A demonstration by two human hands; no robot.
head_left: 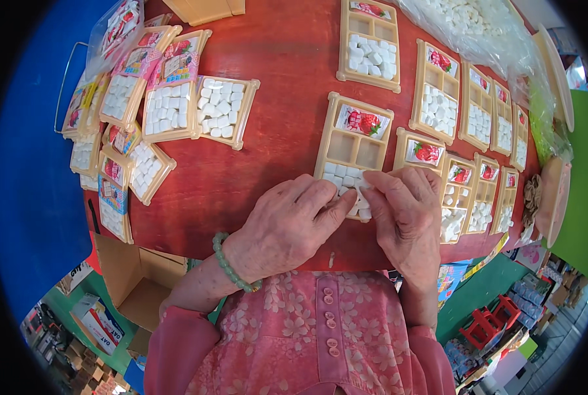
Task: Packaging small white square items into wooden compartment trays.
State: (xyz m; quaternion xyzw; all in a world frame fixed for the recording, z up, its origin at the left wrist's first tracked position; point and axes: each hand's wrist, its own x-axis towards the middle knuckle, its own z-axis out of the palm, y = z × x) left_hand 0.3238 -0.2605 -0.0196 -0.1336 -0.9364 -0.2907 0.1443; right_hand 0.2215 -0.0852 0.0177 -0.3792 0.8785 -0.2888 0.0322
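Note:
A beige compartment tray (331, 141) lies in front of me. A strawberry-printed sachet (363, 121) fills its top section, two small sections below hold nothing, and small white marshmallows (336, 174) sit in rows in the large lower section. My left hand (287, 220), wearing a green bead bracelet (226, 266), reaches over the tray's lower left side. Its fingers and thumb are apart, the thumb on the marshmallows. My right hand (406, 217) is pinched at the section's right side, index finger and thumb at a white marshmallow; its other fingers are curled.
Similar filled trays (438, 92) stand in rows on the right. Packed trays with colourful sleeves (169, 99) are piled at the left. A large clear bag of marshmallows (461, 16) lies at the far right. An opened cardboard box (136, 276) stands below the table's left edge.

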